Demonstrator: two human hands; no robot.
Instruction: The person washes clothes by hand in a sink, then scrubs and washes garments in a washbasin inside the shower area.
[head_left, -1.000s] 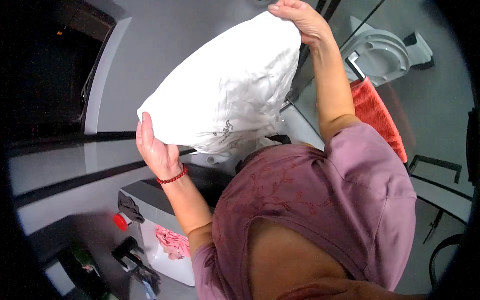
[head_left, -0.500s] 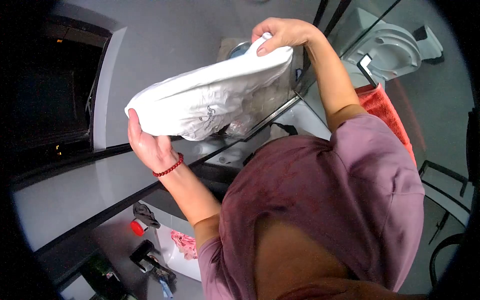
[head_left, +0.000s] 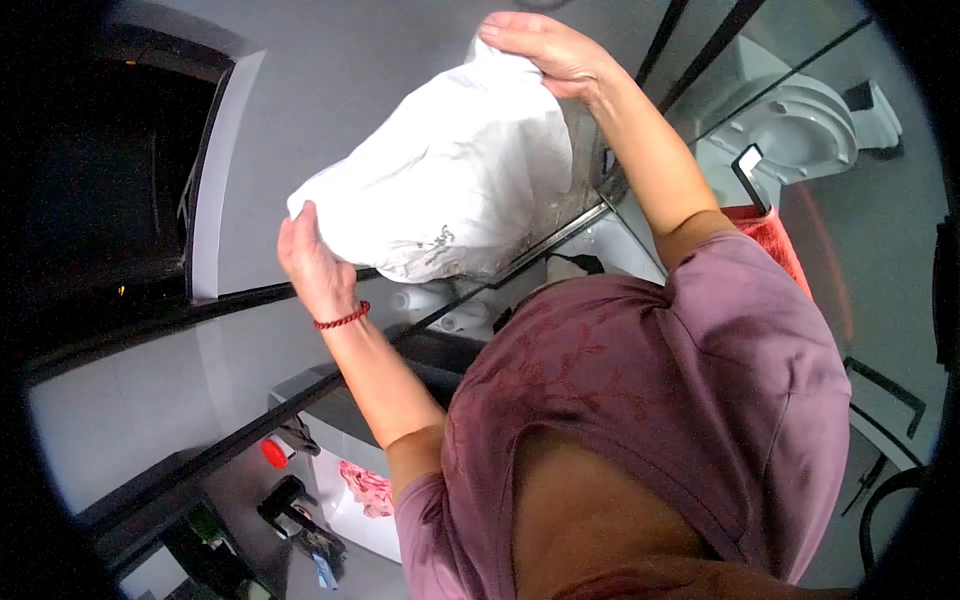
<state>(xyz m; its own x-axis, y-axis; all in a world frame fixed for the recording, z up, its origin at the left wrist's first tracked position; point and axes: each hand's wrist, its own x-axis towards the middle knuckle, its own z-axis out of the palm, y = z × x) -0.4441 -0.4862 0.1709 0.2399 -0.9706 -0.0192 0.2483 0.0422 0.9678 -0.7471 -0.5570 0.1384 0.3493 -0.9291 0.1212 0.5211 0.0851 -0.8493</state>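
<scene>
- Hands first: your left hand (head_left: 318, 265) pinches the left corner of the white cloth (head_left: 440, 165), its grip partly hidden; keep that corner high and the wrist with the red bracelet (head_left: 343, 317) steady.
- Between your hands, the cloth hangs in the air with a slack, dipping upper edge; draw the hands evenly apart to bring it straight.
- Low on the cloth, the dark lettering (head_left: 440, 238) sits among creases; a light, level shake should loosen them.
- At the upper right, your right hand (head_left: 555, 50) pinches the other corner with thumb and fingers; hold it clear of the metal rail (head_left: 560, 240).
- Compared with half a second ago, your left hand sits slightly higher, the cloth's edge has gone from taut to sagging, the lettering looks more bunched, and your right hand has lifted, a tip of cloth poking up beside its fingers.
</scene>
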